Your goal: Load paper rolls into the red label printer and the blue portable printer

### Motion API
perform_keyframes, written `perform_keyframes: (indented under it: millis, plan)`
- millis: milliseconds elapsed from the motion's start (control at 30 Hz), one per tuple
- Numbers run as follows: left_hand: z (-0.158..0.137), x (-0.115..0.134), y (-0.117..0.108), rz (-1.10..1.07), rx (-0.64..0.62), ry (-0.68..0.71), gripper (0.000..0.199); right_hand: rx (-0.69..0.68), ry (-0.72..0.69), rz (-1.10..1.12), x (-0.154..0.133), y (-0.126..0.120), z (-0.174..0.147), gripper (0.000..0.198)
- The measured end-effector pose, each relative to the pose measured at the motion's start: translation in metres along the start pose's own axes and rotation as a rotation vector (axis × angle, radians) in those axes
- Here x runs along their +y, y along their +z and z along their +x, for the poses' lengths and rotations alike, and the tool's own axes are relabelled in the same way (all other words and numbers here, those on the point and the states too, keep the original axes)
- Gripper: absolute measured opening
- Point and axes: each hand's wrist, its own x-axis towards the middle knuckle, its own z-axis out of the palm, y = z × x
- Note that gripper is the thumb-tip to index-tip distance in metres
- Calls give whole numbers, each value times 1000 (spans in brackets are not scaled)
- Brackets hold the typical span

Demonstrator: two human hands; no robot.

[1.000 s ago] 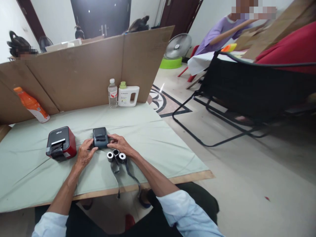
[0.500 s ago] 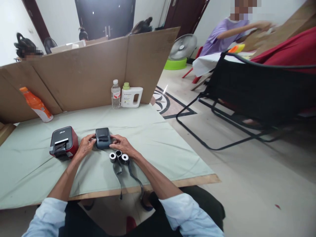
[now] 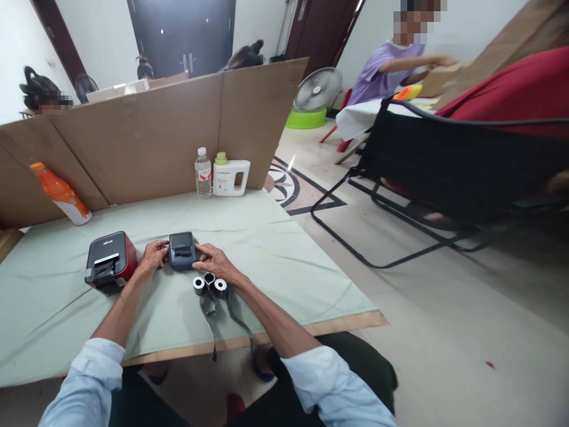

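A small dark blue-grey label printer (image 3: 182, 251) sits on the cloth-covered table between my two hands. My left hand (image 3: 153, 258) has its curled fingertips at the printer's left side. On the right side, the fingers and thumb of my right hand (image 3: 216, 261) grip its edge. To the left stands a larger red and black printer (image 3: 111, 261), with a dark strip at its front. Below the small printer, near my right wrist, are three small rolls (image 3: 220, 287) with dark ribbon trailing over the table's front edge.
A cardboard screen (image 3: 146, 136) closes off the back. Against it stand a water bottle (image 3: 203, 173) and a white jug (image 3: 231, 177); an orange bottle (image 3: 61, 193) leans at left. To the right are a black folding chair (image 3: 444, 166), a fan (image 3: 317, 89) and a seated person (image 3: 377, 71).
The whole view has shifted slightly, so things appear a little further left. My left fingers look slightly drawn back at the small printer's side. The person in purple has moved their arms.
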Motion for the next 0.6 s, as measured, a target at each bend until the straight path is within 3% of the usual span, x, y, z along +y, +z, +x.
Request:
perform_keyframes:
  millis: [600]
  plan:
    - [-2,18,-3,-62,-58,-61,60,-8,-11,-62,0,0,2,80]
